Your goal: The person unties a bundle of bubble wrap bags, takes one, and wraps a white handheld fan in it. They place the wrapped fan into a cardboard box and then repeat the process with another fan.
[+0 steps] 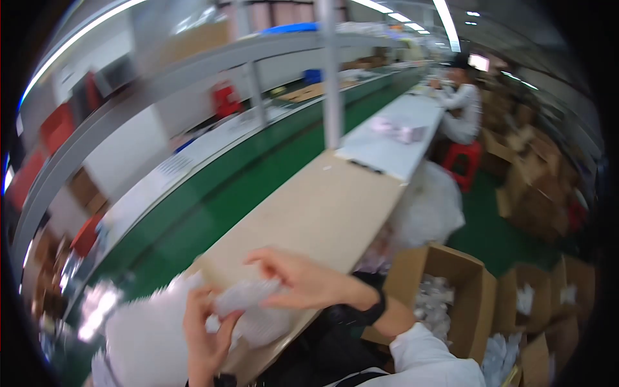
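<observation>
A small bundle in translucent white wrap (248, 295), like bubble wrap, is held above the near end of the bench. My left hand (207, 326) pinches its left end between thumb and fingers. At its right end is my right hand (290, 277), thumb beneath and index finger raised and bent above; the hand closes loosely round that end. What the wrap contains cannot be made out. Just below lies more clear wrapping (261, 327) on the bench. A thick pile of white sheets with ragged edges (151, 329) is beside my left hand.
The beige bench (309, 206) runs forward to a white tabletop (387, 145) with pale packages. A person in white (461, 109) sits farther along by a red stool (461, 161). Open cardboard boxes (477, 303) of white pieces stand at my right. A green conveyor belt (213, 203) lies left.
</observation>
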A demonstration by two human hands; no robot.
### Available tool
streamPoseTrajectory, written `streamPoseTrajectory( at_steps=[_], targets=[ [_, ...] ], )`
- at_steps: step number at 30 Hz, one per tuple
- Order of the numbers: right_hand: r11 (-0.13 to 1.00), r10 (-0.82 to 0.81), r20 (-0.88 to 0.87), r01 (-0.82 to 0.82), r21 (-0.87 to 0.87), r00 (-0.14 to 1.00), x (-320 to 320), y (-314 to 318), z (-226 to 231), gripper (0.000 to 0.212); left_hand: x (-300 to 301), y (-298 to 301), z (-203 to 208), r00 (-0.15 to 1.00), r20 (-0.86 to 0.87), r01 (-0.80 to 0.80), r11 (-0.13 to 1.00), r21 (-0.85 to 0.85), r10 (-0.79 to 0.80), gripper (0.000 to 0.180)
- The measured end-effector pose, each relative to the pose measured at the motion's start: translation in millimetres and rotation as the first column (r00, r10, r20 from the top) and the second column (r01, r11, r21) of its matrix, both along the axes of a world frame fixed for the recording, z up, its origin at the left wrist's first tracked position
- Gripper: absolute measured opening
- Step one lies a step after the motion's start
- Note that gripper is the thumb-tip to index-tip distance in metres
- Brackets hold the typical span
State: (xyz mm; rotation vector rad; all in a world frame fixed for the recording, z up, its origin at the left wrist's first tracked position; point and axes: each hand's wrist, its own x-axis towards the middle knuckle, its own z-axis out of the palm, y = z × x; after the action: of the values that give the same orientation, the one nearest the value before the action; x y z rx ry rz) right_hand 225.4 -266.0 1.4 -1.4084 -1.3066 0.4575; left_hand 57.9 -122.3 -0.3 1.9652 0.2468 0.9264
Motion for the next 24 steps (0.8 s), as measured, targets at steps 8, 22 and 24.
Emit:
streamPoseTrajectory(
  at_steps=[8, 22, 24],
  targets=[
    [0.991, 0.088, 0.268, -0.112, 0.077, 0.959, 3, -19, -11, 0.025, -7, 5, -38, 0.979, 0.190, -0.017, 0.906, 0.422, -0.070, 0.047],
    [0.220, -0.975, -0.074, 0.952, -0.212, 0.208, 50, -308, -106, 0.023, -36, 21, -34, 0.884, -0.449, 0.005, 0.959, 0.285, 0.128, 0.033],
    [0.017, -1.000, 0.005, 0.944, -0.331, 0.020, 65, -349, -151, 0.023, -39, 21, -31, 0.864, -0.480, -0.053, 0.975, 0.217, 0.154, 0.031]
  ],
)
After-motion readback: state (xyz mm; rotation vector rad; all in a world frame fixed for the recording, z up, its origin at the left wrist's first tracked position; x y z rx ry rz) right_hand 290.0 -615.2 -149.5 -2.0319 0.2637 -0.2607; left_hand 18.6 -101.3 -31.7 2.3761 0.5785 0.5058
